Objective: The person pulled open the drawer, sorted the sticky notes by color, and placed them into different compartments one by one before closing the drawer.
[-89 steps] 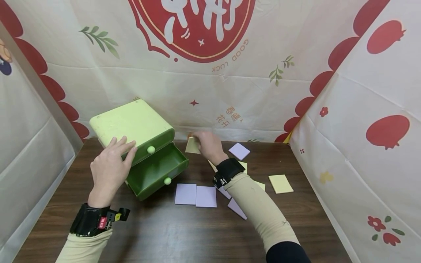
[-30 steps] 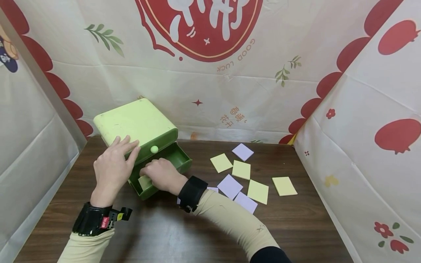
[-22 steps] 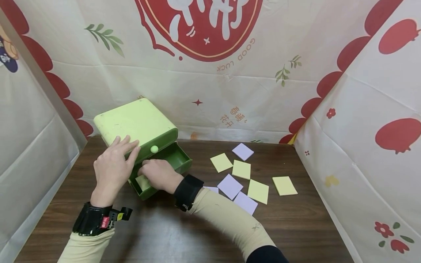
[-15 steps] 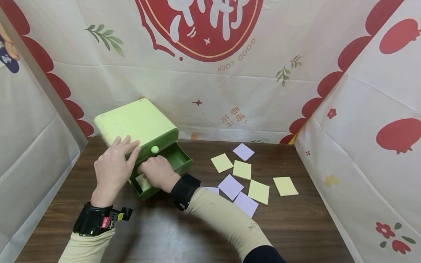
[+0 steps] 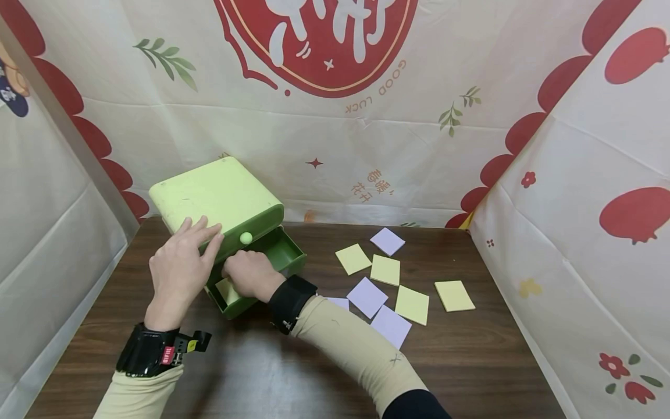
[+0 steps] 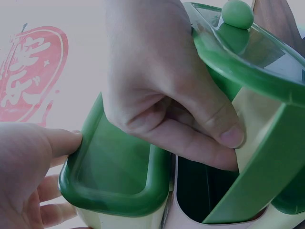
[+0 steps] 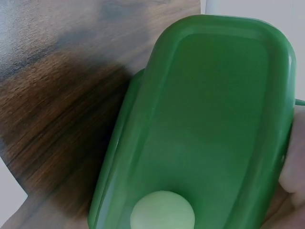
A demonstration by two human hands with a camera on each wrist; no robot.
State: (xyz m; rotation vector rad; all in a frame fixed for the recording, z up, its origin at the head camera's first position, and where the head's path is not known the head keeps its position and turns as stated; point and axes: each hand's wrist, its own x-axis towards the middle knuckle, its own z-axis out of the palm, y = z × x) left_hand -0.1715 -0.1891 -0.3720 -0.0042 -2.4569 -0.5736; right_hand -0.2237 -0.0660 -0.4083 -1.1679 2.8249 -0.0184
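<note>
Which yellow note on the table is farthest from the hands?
The rightmost note, lying alone; the other three yellow notes lie nearer, among the purple notes.

"GOOD LUCK" point(image 5: 382, 92) stands upside down on the cloth point(image 5: 251, 131) beyond the right hand point(image 5: 252, 274), along a red emblem point(image 5: 319, 41) whose white Chinese characters are cut off. Orange Chinese characters point(image 5: 374, 177) sit lower. Letters on the red tag point(image 5: 167, 354) at the left hand's point(image 5: 179, 269) wrist are blurred.

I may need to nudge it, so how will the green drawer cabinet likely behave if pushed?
The drawer cabinet has smooth, straight-edged walls, so it is probably stiff. Its lower drawer is open, so a push there may slide it inward first. The left hand touches the cabinet, which might steady it.
</note>
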